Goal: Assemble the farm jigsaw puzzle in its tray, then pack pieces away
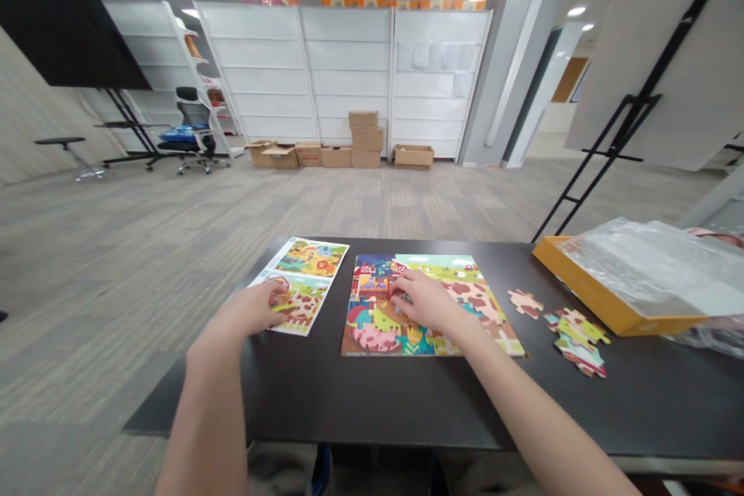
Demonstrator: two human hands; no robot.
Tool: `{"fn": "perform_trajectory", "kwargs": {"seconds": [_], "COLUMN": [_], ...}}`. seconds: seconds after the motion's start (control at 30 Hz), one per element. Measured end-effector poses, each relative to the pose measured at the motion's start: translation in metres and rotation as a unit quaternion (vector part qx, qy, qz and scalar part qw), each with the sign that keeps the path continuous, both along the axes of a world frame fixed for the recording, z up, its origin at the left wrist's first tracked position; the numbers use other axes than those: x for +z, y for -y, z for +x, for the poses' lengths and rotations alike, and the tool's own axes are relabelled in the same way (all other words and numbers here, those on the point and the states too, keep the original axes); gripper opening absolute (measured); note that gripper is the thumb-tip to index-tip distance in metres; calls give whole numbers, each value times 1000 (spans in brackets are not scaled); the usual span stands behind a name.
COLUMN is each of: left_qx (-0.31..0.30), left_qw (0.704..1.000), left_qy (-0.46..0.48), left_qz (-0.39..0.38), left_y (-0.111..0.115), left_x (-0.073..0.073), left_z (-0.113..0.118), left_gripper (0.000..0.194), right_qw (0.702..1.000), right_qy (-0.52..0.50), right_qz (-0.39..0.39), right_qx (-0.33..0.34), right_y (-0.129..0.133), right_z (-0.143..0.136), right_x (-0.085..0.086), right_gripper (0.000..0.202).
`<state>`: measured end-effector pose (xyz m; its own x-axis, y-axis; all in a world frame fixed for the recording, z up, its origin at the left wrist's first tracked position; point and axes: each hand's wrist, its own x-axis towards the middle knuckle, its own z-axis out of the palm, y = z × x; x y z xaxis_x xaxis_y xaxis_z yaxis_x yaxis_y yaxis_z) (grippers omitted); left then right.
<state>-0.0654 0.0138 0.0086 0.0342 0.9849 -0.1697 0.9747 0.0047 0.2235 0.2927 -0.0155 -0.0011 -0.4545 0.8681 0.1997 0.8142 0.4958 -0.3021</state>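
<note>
A colourful farm puzzle (375, 339) lies flat on the black table (349, 403), with pieces fitted in its board. My right hand (424, 301) rests over the middle of it, fingers bent down onto the picture; whatever is under the fingertips is hidden. To the left, a printed reference sheet (311, 260) shows two pictures. My left hand (259, 307) lies at its left edge, with thumb and fingers closed together near the lower picture; anything between them is too small to tell.
Right of the board lie a loose brown-spotted piece (525, 303) and a small pile of pieces (576, 337). A yellow box (628, 310) with clear plastic (639, 256) stands at the table's right. Cardboard boxes (366, 141) stand by far shelves.
</note>
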Motion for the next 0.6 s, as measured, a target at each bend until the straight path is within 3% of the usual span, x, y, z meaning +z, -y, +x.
{"fn": "perform_trajectory", "kwargs": {"seconds": [0.17,0.3,0.47,0.6], "left_qx": [-26,-52,-140,-214], "left_qw": [999,990,942,902], "left_qy": [-5,126,304,374], "left_qz": [22,23,37,-3], "left_y": [4,10,19,27], "left_x": [9,24,40,38], "left_z": [17,29,62,104], "left_gripper": [27,32,40,36], "right_qw": [1000,1000,998,974], "right_qy": [-2,-9,-69,-216], "right_qz": [-1,-2,-9,-70], "right_qx": [0,6,7,6], "right_y": [0,-1,-2,-1], "right_z": [1,2,0,-4], "right_x": [-2,-3,1,9], "right_gripper": [12,12,12,24]}}
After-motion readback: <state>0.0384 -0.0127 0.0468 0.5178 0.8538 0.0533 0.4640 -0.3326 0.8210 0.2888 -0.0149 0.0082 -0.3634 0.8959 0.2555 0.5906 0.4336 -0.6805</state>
